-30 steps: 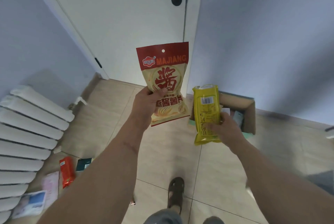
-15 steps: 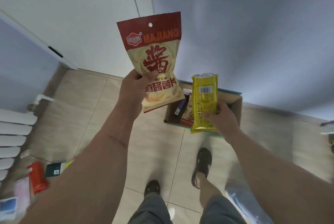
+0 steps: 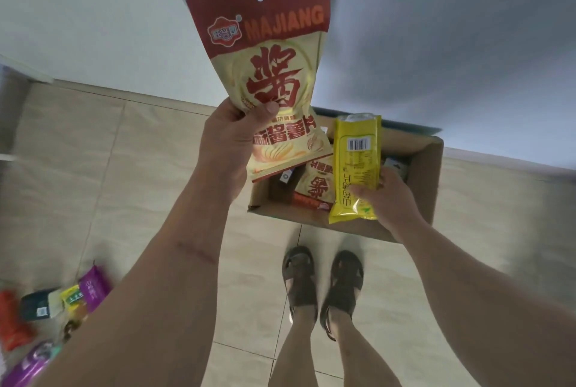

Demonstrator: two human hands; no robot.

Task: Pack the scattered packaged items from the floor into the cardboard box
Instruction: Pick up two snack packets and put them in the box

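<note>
My left hand (image 3: 230,143) grips a red and cream chip bag (image 3: 268,62) marked MAJIANG, held upright above the left side of the open cardboard box (image 3: 427,174). My right hand (image 3: 389,196) holds a yellow packet (image 3: 357,165) upright over the box's middle. Inside the box lies another cream and red snack bag (image 3: 314,187) and a few small packs, partly hidden by what I hold. The box stands on the tiled floor against the wall, just in front of my sandalled feet (image 3: 321,283).
Several packaged items lie scattered on the floor at the lower left: an orange pack (image 3: 12,321), a dark green box (image 3: 39,304), a small yellow pack (image 3: 73,296) and purple packs (image 3: 93,288). A white door (image 3: 93,12) and grey wall (image 3: 452,43) stand behind.
I have stepped up to the box and the camera has tilted down. Both hands with their packs now hover over the box, which sits much nearer.
</note>
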